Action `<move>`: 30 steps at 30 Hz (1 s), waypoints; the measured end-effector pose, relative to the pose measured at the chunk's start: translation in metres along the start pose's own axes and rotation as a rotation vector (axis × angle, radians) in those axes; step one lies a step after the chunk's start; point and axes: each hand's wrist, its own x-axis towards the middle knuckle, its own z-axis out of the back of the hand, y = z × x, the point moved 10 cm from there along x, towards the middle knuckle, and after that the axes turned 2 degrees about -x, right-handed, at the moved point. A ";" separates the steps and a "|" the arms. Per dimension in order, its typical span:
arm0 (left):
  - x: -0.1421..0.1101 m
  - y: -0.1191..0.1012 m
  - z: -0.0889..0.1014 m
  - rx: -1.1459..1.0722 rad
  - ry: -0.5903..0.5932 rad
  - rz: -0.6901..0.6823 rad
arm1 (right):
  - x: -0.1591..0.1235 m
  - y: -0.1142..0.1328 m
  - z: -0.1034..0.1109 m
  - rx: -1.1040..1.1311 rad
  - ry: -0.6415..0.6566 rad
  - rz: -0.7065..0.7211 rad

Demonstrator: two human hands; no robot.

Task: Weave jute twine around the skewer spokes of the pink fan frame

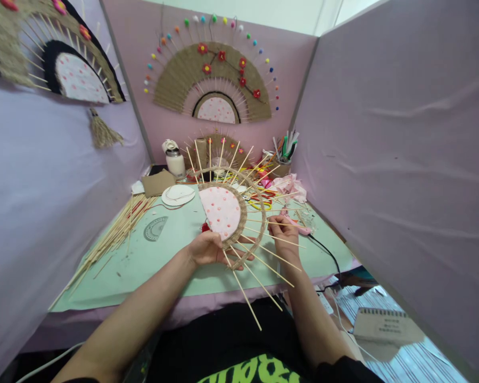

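The half-round fan has a smooth white cloth centre dotted in pink, a border of coarse woven twine, then thin, pale sticks crossed by a looser twine ring. It is held up over the pale green tabletop, its straight edge slanting from far left down toward the wearer—the curved side faces right, sticks spreading from away to lapward. The left hand, forearm reaching in from lower left, grasps the near end, thumb in front, fingers spread behind. The right hand pinches at the outer ring—whether twine or stick is hard to tell.
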 end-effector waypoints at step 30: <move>-0.018 -0.038 0.018 -0.075 -0.169 -0.246 | -0.016 0.006 -0.011 0.219 0.232 -0.122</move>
